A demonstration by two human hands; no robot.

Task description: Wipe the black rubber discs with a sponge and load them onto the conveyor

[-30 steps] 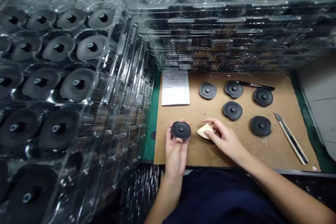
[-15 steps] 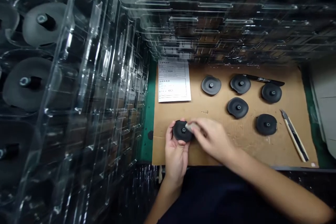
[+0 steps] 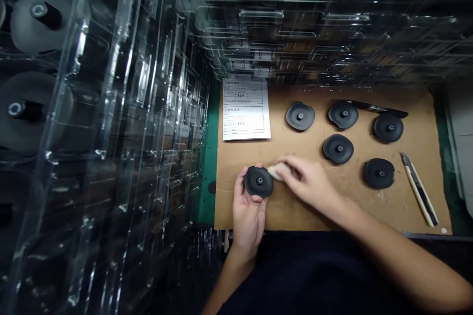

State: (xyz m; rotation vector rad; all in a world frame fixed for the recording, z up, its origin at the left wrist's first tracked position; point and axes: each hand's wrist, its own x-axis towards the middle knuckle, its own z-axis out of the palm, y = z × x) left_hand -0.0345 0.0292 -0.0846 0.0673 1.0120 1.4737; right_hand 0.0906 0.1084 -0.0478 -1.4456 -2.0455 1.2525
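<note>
My left hand (image 3: 247,209) grips a black round disc (image 3: 258,181) with a small metal hub, holding it by its edge just above the cardboard sheet (image 3: 295,211). My right hand (image 3: 308,182) is closed on a small cream-coloured wedge-shaped piece (image 3: 276,171), pressing its tip against the disc's upper right edge. Several more black discs lie on the cardboard beyond, the nearest one (image 3: 338,148) to the right of my right hand.
Tall stacks of clear plastic trays (image 3: 111,108) holding black discs wall in the left side, and more stacks (image 3: 314,24) run along the back. A printed paper slip (image 3: 245,109) lies at the cardboard's back left. A utility knife (image 3: 419,188) lies at right, a black pen (image 3: 380,109) behind.
My right hand brought the cream piece leftwards from the cardboard onto the disc, then slid it to the disc's upper right edge. The view tilted down a little.
</note>
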